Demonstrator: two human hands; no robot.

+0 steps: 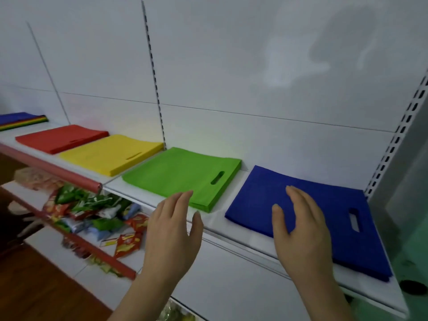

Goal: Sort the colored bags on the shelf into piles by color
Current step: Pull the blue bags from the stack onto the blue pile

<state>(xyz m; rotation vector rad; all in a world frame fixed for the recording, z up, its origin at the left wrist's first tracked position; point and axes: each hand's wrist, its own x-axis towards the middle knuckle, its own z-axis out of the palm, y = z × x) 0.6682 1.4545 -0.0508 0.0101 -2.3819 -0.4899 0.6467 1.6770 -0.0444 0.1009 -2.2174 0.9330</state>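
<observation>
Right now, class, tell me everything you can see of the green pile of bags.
The green pile is a neat, flat stack of bright green bags, seemingly thin non-woven fabric, with an oval handle slot cut near its right end. It lies on the white shelf between the yellow pile and blue pile. The left hand is at its front edge.

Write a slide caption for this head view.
Open hands hover by green pile and blue pile.

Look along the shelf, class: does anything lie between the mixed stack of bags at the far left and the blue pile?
Yes. From the mixed stack, the red pile, yellow pile and green pile lie in turn along the shelf before the blue pile.
</observation>
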